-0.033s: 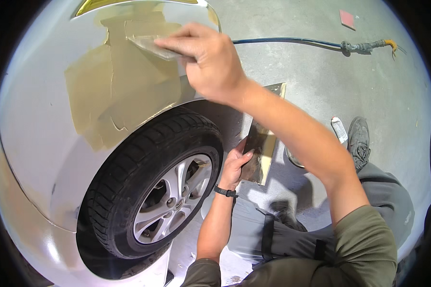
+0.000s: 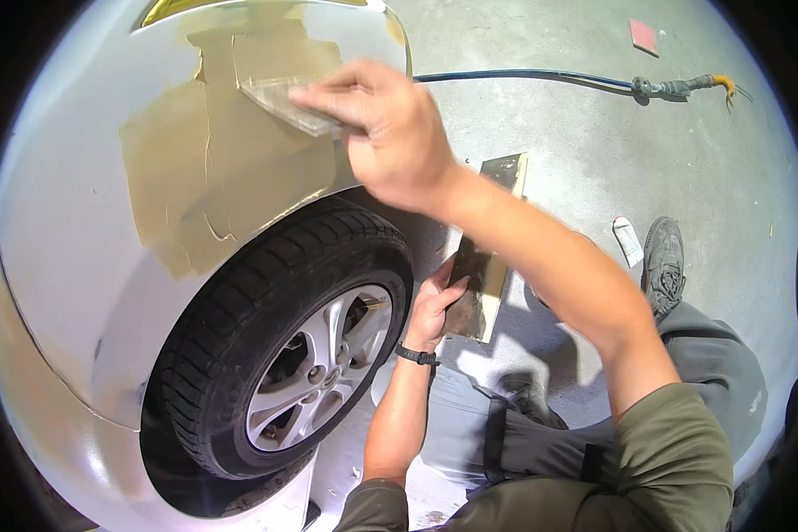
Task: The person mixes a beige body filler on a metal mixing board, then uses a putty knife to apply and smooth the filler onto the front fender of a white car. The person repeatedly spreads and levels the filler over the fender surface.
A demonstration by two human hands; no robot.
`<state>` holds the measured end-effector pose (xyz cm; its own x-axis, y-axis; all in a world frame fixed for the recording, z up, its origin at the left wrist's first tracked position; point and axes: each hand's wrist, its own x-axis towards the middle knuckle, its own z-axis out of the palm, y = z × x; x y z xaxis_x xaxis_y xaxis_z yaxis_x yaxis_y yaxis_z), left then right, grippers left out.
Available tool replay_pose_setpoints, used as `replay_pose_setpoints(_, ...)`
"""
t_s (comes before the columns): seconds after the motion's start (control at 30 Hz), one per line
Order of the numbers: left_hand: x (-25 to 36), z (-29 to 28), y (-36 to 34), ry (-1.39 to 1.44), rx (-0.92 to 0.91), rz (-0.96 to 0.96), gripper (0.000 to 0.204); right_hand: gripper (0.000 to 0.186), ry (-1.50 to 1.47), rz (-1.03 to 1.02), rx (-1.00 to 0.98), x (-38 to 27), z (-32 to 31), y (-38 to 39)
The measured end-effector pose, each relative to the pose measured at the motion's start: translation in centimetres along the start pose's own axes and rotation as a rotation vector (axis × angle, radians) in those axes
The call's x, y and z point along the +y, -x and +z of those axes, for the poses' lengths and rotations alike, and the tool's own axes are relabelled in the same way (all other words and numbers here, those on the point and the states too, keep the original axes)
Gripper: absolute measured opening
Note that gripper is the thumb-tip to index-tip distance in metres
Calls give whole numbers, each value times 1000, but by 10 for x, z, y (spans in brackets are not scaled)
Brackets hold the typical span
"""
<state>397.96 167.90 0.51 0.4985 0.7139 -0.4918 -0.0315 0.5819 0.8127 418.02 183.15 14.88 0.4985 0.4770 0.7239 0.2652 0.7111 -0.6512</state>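
Observation:
My right hand [image 2: 397, 133] pinches a translucent flat spreader [image 2: 284, 105], its edge against the car's light-coloured body panel [image 2: 71, 230]. Under the spreader lies a broad tan patch of filler [image 2: 173, 168] with a few raised ridges, reaching down to the wheel arch. Lower down, beside the wheel, my left hand [image 2: 434, 309] grips a dark rectangular mixing board [image 2: 473, 297] by its near edge, thumb on top. Pale yellowish filler is smeared along the board's right side. My right forearm covers part of the board.
The black tyre [image 2: 213, 355] with its silver alloy rim [image 2: 332, 377] stands just left of my left arm. A dark hose [image 2: 541, 75] with an orange-tipped end runs across the floor. A pink pad [image 2: 644, 37] and a white tube [image 2: 628, 241] lie there, the tube by my shoe [image 2: 663, 266].
My right hand has come down a little over the patch, bringing the spreader lower. My left hand and the board have hardly moved.

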Motion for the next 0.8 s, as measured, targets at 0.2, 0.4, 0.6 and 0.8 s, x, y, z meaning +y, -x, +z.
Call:
replay_pose_setpoints(0.2, -28, -13, 0, -7, 214, 58, 65, 53, 51, 13, -59, -44, 7, 78)
replay_pose_setpoints(0.4, -10, 5, -9, -65, 110, -21, 56, 54, -245, 314, -349, -40, -48, 63)
replay_pose_setpoints(0.6, 41, 63, 6, 151, -13, 197, 57, 54, -25, -71, -767, -47, -144, -9)
replay_pose_setpoints(0.8, 76, 124, 25, 805, -3, 100, 54, 44, -309, -478, -885, -77, -184, 13)
